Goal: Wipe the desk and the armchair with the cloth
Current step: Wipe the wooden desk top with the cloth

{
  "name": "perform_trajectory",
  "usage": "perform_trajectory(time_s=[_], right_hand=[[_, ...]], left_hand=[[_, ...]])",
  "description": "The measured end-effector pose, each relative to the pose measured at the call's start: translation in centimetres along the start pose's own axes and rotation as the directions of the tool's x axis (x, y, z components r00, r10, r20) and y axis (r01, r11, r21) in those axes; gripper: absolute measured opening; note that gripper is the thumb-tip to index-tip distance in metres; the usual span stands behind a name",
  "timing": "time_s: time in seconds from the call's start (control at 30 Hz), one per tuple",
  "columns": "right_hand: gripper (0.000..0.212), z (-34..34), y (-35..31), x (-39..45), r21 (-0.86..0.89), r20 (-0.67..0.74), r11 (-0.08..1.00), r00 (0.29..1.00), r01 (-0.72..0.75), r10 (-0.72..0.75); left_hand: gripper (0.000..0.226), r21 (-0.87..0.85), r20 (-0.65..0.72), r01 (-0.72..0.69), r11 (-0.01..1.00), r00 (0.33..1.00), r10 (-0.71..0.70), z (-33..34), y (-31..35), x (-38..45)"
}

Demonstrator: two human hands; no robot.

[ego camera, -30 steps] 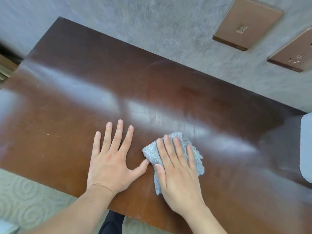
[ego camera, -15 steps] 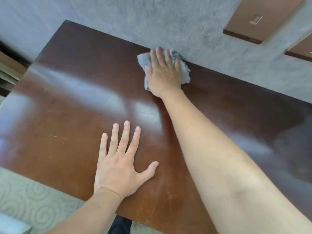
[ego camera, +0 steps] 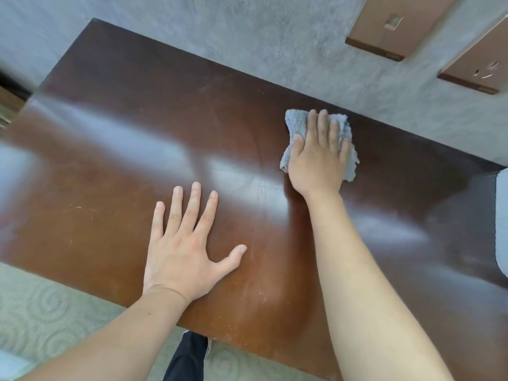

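A glossy dark brown desk (ego camera: 123, 138) fills most of the view, with its far edge against a grey wall. My right hand (ego camera: 316, 158) lies flat on a crumpled grey cloth (ego camera: 295, 121) and presses it onto the desk near the far edge, right of centre. My left hand (ego camera: 184, 248) rests palm down with fingers spread on the desk near the front edge and holds nothing. The armchair is not clearly in view.
Two brown wall plates, a switch (ego camera: 395, 23) and a socket (ego camera: 483, 70), sit on the grey wall (ego camera: 247, 31) above the desk. A pale rounded object (ego camera: 501, 221) shows at the right edge. Patterned carpet (ego camera: 49, 312) and my dark trouser leg (ego camera: 187, 356) lie below the front edge.
My right hand pushed the cloth from the front of the desk up to the wall edge, then slid it right and slightly back toward me. My left hand stayed in place.
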State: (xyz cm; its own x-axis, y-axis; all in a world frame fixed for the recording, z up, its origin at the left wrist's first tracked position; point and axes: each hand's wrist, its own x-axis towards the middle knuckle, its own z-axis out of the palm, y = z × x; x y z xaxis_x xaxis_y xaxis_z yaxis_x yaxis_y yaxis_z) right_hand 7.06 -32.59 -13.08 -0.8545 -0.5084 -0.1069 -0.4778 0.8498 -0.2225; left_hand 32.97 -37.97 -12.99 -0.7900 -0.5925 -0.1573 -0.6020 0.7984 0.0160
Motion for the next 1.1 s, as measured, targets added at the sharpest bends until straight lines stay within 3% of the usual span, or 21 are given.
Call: perform_trajectory(time_s=[0.37,0.5,0.67,0.77,0.93,1.1], right_hand=[[0.059,2.2,0.9,-23.1,-0.052,0.084,0.994,0.992,0.093,-0.089],[0.059,1.4,0.8,-17.1,-0.077,0.091,0.986,0.985,0.151,-0.144],[0.057,1.0,-1.0,-4.2,-0.029,0.044,0.997,0.996,0.074,-0.073],[0.057,0.8,-1.5,-1.1,-0.044,0.058,0.992,0.992,0.119,-0.116],[0.058,1.3,-0.9,-7.0,-0.024,0.002,0.988,0.988,0.152,-0.152],[0.06,2.7,0.6,-22.7,-0.017,-0.005,0.996,0.996,0.088,-0.088]], left_hand=[[0.097,-0.008,-0.042,0.005,1.0,0.999,-0.005,0.4,0.0,-0.1],[0.097,-0.011,-0.036,0.009,1.0,0.999,-0.009,0.1,0.1,0.1],[0.097,0.005,-0.032,0.019,1.0,0.999,-0.019,0.2,0.1,0.0],[0.097,-0.002,-0.048,0.023,1.0,0.999,-0.023,0.4,0.1,0.2],[0.097,-0.017,-0.069,0.03,0.999,0.997,-0.031,0.6,0.1,0.0],[0.097,-0.012,-0.074,0.021,1.0,0.997,-0.022,0.6,0.0,0.0]])
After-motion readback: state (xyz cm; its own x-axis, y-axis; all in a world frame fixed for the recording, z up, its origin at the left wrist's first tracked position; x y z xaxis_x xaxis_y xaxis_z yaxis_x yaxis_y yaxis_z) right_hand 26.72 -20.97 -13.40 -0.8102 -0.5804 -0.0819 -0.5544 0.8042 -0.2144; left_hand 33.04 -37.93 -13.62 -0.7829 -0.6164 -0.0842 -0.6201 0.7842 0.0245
